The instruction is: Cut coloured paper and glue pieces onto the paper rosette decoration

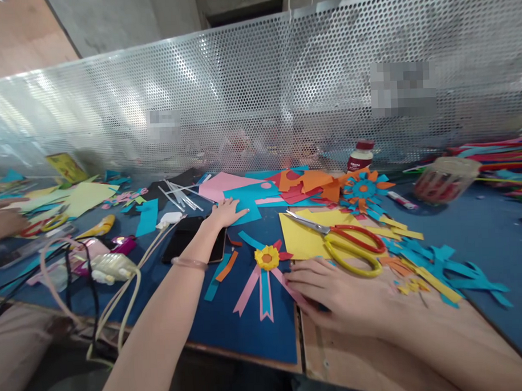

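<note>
My left hand (226,212) reaches forward with its fingers spread, lying on a sheet of blue paper (250,196). Beneath that wrist sits a dark phone (181,241). My right hand (322,287) rests palm down at the table's front, fingers loosely extended, its fingertips at the pink paper tail on the right of a paper rosette (267,258). That rosette has a yellow centre, red and blue strips, and pink tails. Just beyond my right hand, red-and-yellow-handled scissors (326,230) lie partly across a yellow paper sheet (297,240).
A blue-and-orange paper flower (363,189), a small bottle (361,155) and a clear plastic cup (444,180) stand along the back right. Cables (132,314) run over the left front edge. Another person's hand (5,221) is at far left. A perforated metal panel (261,93) closes the back.
</note>
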`<state>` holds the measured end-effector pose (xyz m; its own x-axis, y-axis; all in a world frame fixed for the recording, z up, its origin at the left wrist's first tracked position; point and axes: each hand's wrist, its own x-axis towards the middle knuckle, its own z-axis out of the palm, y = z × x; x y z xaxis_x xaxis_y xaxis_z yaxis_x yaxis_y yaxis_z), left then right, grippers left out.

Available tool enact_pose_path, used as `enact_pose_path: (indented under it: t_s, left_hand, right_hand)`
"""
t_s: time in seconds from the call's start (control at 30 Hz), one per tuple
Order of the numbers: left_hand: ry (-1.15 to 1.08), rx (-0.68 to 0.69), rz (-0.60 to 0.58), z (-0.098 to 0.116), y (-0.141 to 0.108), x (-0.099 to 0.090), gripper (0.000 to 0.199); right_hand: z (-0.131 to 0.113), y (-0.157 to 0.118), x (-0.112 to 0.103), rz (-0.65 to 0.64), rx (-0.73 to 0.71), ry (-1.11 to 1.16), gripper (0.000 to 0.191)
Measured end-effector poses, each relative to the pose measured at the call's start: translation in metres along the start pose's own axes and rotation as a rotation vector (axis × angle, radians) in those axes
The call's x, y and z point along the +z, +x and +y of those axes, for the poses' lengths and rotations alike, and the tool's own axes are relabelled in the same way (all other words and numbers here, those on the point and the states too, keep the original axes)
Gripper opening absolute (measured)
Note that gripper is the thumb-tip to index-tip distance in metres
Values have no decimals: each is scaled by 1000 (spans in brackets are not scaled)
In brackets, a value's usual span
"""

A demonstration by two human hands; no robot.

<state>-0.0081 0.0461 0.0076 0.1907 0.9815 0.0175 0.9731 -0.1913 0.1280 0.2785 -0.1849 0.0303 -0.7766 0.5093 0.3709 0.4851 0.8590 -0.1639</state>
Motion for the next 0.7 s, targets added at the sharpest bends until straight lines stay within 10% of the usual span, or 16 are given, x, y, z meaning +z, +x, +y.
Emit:
enact_pose_path:
  t_s: [0.17,0.27,0.43,0.7]
  left_hand:
    - [7,-3,1,0,0,1,87]
    - [5,-1,6,0,-1,0,86]
    - [-21,12,20,0,-1,1,84]
    - [-150,1,62,2,-8,-2,80]
  right_hand:
    - [-6,-1,-5,92,37,145,29]
    - [11,9,-20,212,304,348,29]
    - [100,50,-56,626,1102,785,17]
    - [202,94,-61,758,1303,976,29]
